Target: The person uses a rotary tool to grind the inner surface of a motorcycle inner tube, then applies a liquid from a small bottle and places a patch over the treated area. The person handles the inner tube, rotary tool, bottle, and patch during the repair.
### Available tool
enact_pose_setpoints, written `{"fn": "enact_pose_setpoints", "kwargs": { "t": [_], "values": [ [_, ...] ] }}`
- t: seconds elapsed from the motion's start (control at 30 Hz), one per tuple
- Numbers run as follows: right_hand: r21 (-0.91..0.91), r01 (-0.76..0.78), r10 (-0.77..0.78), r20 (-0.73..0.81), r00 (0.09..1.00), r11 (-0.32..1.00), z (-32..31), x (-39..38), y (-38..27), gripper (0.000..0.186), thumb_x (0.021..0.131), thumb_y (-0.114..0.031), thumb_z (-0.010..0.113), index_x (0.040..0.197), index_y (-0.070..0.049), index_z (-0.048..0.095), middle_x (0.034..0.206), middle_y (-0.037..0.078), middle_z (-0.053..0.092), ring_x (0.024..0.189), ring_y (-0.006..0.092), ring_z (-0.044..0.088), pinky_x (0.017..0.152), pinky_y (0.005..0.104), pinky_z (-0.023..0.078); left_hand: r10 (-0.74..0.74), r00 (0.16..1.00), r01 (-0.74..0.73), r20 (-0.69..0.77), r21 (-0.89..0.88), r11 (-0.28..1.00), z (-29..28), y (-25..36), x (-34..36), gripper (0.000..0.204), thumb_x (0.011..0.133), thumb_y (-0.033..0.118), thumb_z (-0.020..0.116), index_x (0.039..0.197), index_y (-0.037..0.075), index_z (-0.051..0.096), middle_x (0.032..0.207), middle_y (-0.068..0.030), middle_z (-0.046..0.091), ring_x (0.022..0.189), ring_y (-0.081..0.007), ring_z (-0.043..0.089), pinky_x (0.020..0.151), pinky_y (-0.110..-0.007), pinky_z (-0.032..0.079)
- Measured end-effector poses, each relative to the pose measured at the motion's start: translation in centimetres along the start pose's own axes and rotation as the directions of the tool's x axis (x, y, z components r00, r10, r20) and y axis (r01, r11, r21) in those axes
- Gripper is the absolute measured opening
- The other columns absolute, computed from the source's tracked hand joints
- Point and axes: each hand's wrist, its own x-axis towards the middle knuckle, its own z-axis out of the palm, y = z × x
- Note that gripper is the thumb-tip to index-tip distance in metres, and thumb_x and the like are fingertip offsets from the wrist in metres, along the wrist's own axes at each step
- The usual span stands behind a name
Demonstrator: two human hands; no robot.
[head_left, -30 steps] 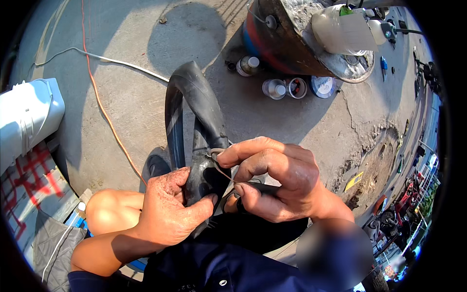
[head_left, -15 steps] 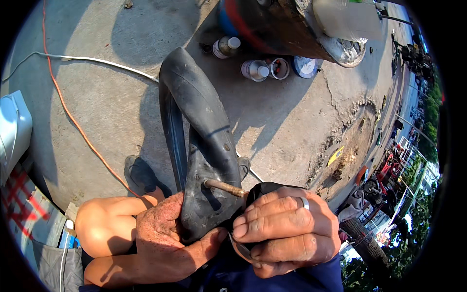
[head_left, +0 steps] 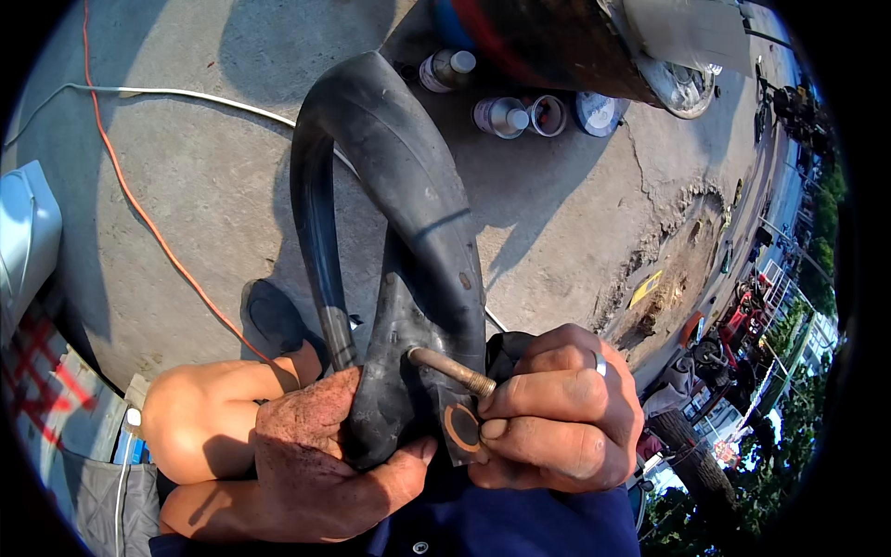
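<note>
A black rubber inner tube loops up from my lap over the concrete ground. My left hand grips its lower bend from underneath. A brass valve stem sticks out of the tube toward my right hand. That hand pinches the threaded tip of the stem and holds a small black patch with an orange ring against the rubber. A ring sits on one finger of my right hand.
Several small cans and bottles stand on the concrete beside a large metal drum at the top. An orange cord and a white cable cross the ground on the left. A white container lies far left.
The tube has come closer and higher in view. My right hand has shifted from covering the tube to pinching the valve tip, and the ringed patch now shows.
</note>
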Motion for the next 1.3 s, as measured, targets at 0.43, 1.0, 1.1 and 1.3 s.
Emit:
{"fn": "enact_pose_setpoints", "kwargs": {
  "t": [0.43, 1.0, 1.1, 1.3],
  "values": [
    [0.177, -0.265, 0.272, -0.012, 0.962, 0.948, 0.4, 0.4, 0.0, 0.018, 0.075, -0.008, 0.079, 0.086, -0.003, 0.067, 0.074, 0.008, 0.064, 0.056, 0.0205, 0.061, 0.048, 0.0301, 0.048, -0.439, 0.833, 0.553, 0.337, -0.471, 0.687, -0.8, 1.5, 1.8, 0.04, 0.082, -0.006, 0.064, 0.121, -0.007, 0.054, 0.112, -0.0096, 0.065, 0.104, -0.0125, 0.06, 0.091, -0.029, 0.048],
    [-0.126, 0.159, -0.151, 0.07, 0.986, 0.979, 0.7, 0.7, -0.3, 0.039, 0.055, -0.012, 0.071, 0.091, 0.0, 0.069, 0.069, 0.003, 0.054, 0.048, 0.0118, 0.045, 0.043, 0.0251, 0.036, -0.547, 0.832, 0.499, 0.091, -0.552, 0.668, 0.8, 1.7, 0.2, 0.036, 0.071, 0.008, 0.075, 0.104, 0.003, 0.062, 0.085, -0.0052, 0.064, 0.079, -0.0155, 0.062, 0.075, -0.03, 0.051],
    [-0.255, 0.111, -0.093, 0.081, 0.992, 0.96, 0.5, 0.3, -1.9, 0.039, 0.053, -0.015, 0.075, 0.091, -0.005, 0.069, 0.068, 0.0, 0.051, 0.048, 0.0113, 0.046, 0.049, 0.0266, 0.039, -0.479, 0.877, 0.446, 0.037, -0.432, 0.784, 1.4, -0.2, -1.0, 0.044, 0.062, 0.017, 0.081, 0.1, 0.004, 0.064, 0.083, -0.0083, 0.065, 0.076, -0.0191, 0.064, 0.072, -0.032, 0.053],
    [-0.414, -0.037, 0.046, 0.012, 0.999, 0.91, 1.2, 1.0, -3.8, 0.036, 0.056, -0.015, 0.083, 0.089, -0.013, 0.069, 0.066, -0.004, 0.047, 0.049, 0.0115, 0.047, 0.057, 0.0289, 0.044, -0.027, 0.993, 0.047, -0.117, 0.168, 0.985, 1.0, 0.0, -1.0, 0.047, 0.07, 0.021, 0.076, 0.109, 0.001, 0.058, 0.082, -0.0119, 0.064, 0.064, -0.0242, 0.062, 0.061, -0.034, 0.053]
  ]
}}
